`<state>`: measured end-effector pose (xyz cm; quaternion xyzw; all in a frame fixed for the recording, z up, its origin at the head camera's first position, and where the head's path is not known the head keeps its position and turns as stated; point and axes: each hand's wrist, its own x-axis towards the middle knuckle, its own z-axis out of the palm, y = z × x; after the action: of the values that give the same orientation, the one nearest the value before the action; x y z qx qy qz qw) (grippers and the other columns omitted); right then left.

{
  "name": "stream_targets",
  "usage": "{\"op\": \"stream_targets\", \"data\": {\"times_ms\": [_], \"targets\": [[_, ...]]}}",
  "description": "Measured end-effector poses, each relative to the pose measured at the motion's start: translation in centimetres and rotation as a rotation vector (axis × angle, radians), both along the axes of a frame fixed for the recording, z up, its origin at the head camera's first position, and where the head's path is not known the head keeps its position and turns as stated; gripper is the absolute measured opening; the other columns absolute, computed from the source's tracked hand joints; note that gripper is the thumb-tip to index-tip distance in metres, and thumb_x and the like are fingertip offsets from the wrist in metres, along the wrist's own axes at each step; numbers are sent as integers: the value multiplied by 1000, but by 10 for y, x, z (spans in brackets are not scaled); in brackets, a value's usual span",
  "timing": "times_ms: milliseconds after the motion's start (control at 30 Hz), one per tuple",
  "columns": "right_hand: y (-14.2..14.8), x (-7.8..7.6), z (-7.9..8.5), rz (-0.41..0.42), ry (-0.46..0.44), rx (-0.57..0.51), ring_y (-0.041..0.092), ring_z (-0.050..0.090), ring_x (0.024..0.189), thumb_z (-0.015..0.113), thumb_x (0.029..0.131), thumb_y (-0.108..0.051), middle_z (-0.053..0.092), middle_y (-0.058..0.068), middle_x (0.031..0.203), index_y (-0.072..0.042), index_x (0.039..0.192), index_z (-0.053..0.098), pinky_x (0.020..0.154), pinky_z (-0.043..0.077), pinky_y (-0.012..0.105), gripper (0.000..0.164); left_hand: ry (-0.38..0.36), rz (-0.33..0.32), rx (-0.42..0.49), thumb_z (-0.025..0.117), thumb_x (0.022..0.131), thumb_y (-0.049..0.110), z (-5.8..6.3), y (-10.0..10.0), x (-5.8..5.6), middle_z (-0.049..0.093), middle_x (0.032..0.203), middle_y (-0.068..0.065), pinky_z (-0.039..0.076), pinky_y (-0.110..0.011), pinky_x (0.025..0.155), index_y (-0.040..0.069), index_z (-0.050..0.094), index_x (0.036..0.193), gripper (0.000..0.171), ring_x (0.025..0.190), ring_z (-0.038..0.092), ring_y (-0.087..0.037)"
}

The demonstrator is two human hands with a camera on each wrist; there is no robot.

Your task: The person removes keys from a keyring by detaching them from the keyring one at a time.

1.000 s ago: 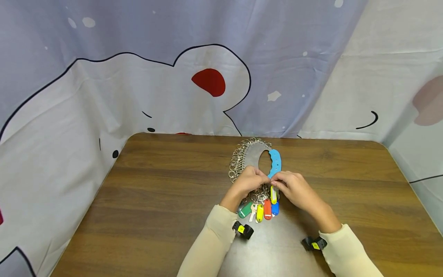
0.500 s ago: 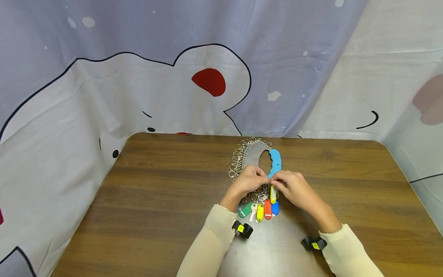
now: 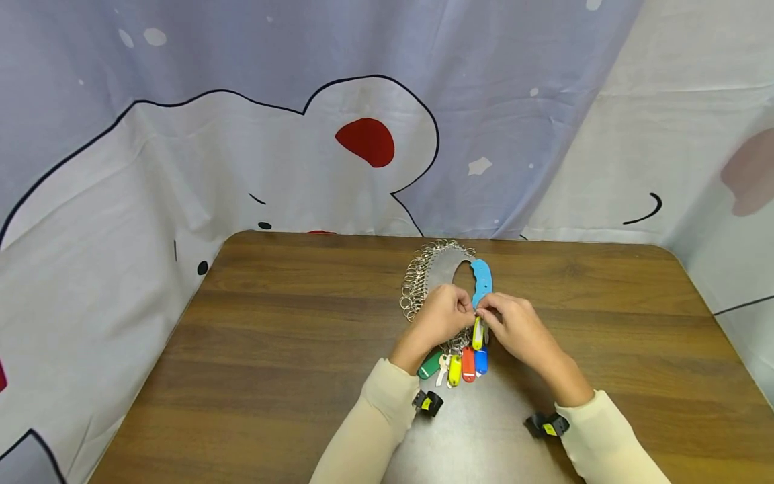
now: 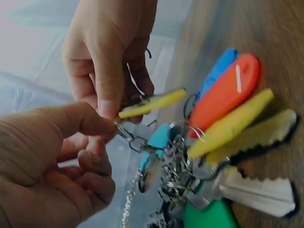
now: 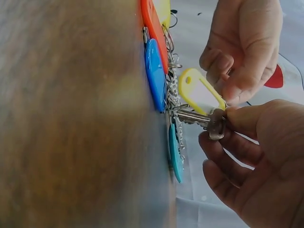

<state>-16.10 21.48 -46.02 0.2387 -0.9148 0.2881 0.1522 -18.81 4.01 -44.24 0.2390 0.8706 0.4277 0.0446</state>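
Observation:
A curved grey plate [image 3: 443,264] with a light-blue handle [image 3: 482,282] lies on the table, its outer edge lined with small metal rings [image 3: 414,277]. At its near end, my left hand [image 3: 443,314] pinches a metal ring [image 4: 124,131] linked to the ring cluster. My right hand [image 3: 515,328] meets it fingertip to fingertip and pinches the key ring of a yellow key tag [image 5: 202,92]. A silver key [image 5: 216,124] hangs beside that tag, under the right fingertips. The join between the rings is partly hidden by the fingers.
Nearer the person, a green tag [image 3: 430,365], a key [image 3: 442,368], another yellow tag [image 3: 455,371], a red tag [image 3: 468,365] and a blue tag [image 3: 481,361] lie on the wooden table [image 3: 290,349]. A printed curtain [image 3: 260,154] hangs behind the table's far edge.
Both hands have risen slightly, and the left has shifted a little to the right. The pinched yellow tag has moved up with them; the plate lies as before.

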Motion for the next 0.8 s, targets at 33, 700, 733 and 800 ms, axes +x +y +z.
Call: {"op": "stream_targets", "data": {"times_ms": [33, 700, 733, 800], "targets": [[0, 0, 0, -4, -1, -1, 15, 61, 71, 67, 89, -8, 70, 5, 84, -8, 86, 70, 63, 54, 37, 4, 22, -12, -5, 68, 74, 2, 0, 0, -1, 53, 59, 3, 36, -13, 49, 9, 64, 65, 11, 56, 45, -5], [1, 0, 1, -34, -69, -19, 14, 59, 69, 67, 90, -9, 70, 3, 82, -10, 86, 69, 63, 53, 37, 5, 38, -58, -52, 73, 84, 18, -7, -3, -5, 62, 74, 2, 43, -13, 55, 9, 71, 74, 13, 65, 53, -5], [1, 0, 1, -32, -70, -18, 14, 59, 69, 67, 90, -9, 70, 3, 82, -10, 86, 69, 62, 53, 37, 5, 32, -59, -55, 73, 85, 17, -7, -3, -5, 62, 74, 2, 43, -13, 55, 9, 71, 75, 13, 65, 53, -5], [1, 0, 1, -29, -73, -18, 14, 59, 69, 66, 90, -10, 70, 3, 82, -10, 85, 69, 62, 53, 37, 5, 30, -63, -62, 71, 85, 15, -8, -3, -5, 63, 74, 2, 43, -13, 56, 9, 71, 76, 12, 65, 53, -4]]}}
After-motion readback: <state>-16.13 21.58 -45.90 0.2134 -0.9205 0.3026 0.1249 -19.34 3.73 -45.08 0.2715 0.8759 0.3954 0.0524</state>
